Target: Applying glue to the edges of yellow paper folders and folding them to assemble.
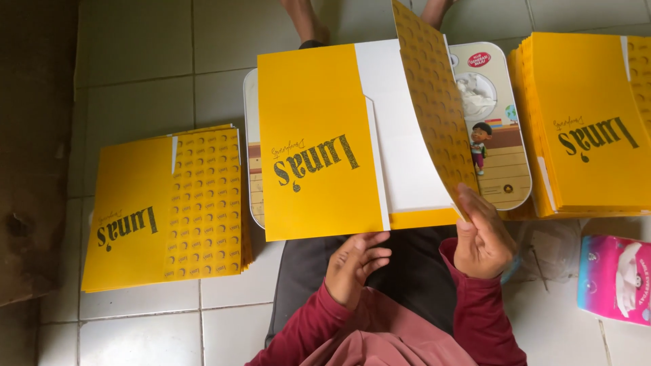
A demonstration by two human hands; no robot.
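Observation:
A flat yellow cardboard box blank (319,142) with dark lettering lies on a small lap table (498,135) in front of me. Its white inner face shows in the middle. My right hand (481,234) pinches the near edge of the patterned yellow flap (434,102) and holds it lifted and tilted. My left hand (356,264) hovers just below the blank's near edge, fingers apart, holding nothing.
A stack of folded yellow blanks (166,207) lies on the white tiled floor (135,81) at left. A taller stack of flat blanks (586,129) sits at right. A pink tissue pack (614,278) is at lower right. A person's bare feet (308,24) are at the top.

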